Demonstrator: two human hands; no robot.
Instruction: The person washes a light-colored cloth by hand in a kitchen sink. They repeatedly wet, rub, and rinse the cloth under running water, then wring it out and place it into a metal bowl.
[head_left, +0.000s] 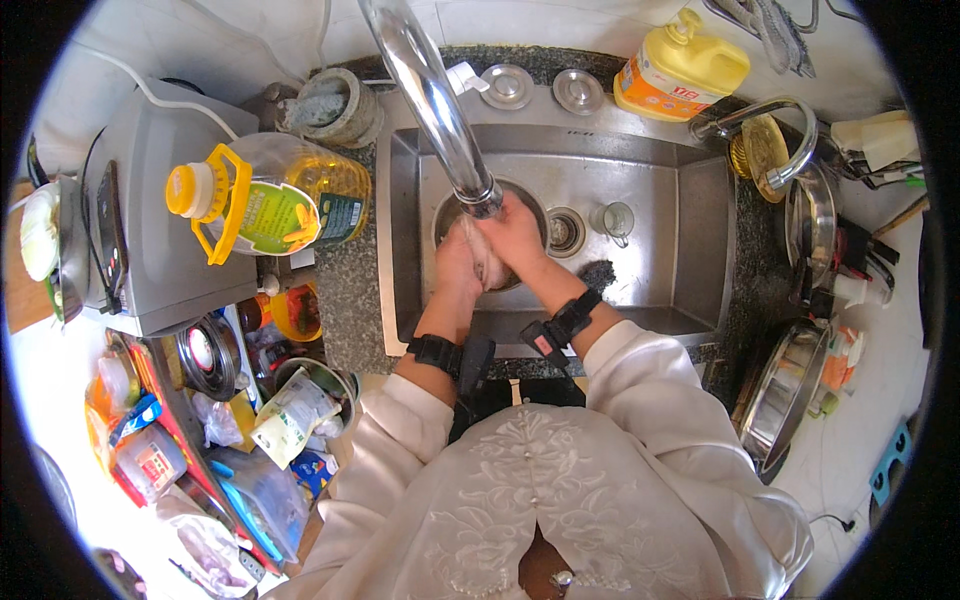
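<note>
In the steel sink (660, 270), both my hands are over a round metal bowl (448, 214). My left hand (455, 259) grips a pale pinkish piece of what looks like raw meat (486, 259) from its left side. On the other side my right hand (517, 232) presses against the same piece, fingers partly hidden beneath the chrome faucet (450, 112). The spout ends right above the hands; whether water runs cannot be told. Just right of the bowl is the drain strainer (564, 231). A clear glass mug (615, 221) and a dark scouring pad (598, 274) lie farther right.
A large cooking-oil bottle (285, 199) stands on the granite counter (349, 315) at left, near a stone mortar (337, 109). Behind the sink are two metal drain lids (507, 87) and a yellow detergent jug (679, 71). A steel pan (784, 394) leans at right.
</note>
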